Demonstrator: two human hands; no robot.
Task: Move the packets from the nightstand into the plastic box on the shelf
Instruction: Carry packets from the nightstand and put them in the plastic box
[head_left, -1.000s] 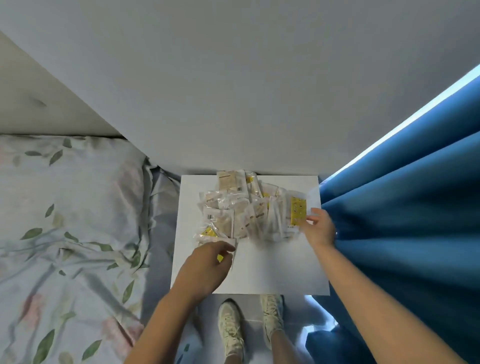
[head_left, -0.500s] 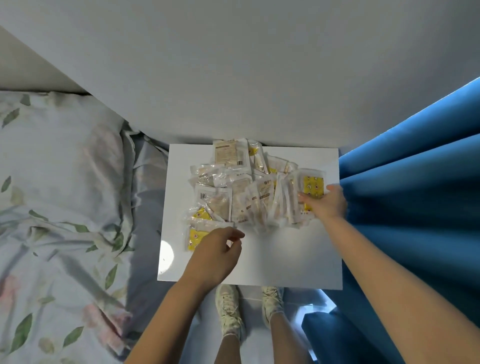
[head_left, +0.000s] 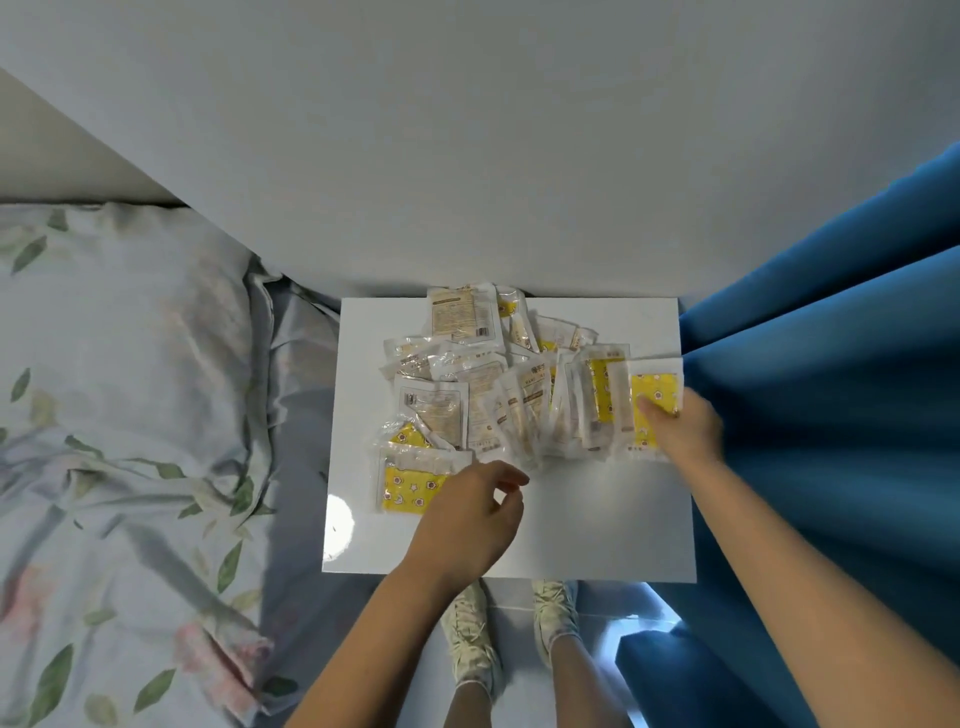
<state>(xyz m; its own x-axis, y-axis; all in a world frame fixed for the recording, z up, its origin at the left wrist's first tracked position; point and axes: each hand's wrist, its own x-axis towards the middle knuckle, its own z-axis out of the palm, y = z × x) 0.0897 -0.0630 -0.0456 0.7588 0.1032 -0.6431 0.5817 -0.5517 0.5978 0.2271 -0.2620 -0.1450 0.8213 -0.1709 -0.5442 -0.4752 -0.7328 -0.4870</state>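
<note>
Many clear packets (head_left: 483, 395), some yellow; right hand (head_left: 685, 431) pinches one, left hand (head_left: 467, 519) fingers curl loosely, empty.

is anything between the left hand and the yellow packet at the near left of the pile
Nothing visible. The left hand hovers right at the edge of the yellow packet, with only bare nightstand nearby. The right hand already touches another packet.

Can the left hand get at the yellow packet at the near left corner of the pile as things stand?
Probably yes: the left hand hovers right beside that yellow packet, which lies on top at the pile's edge on the nightstand, nothing covering it.
</note>
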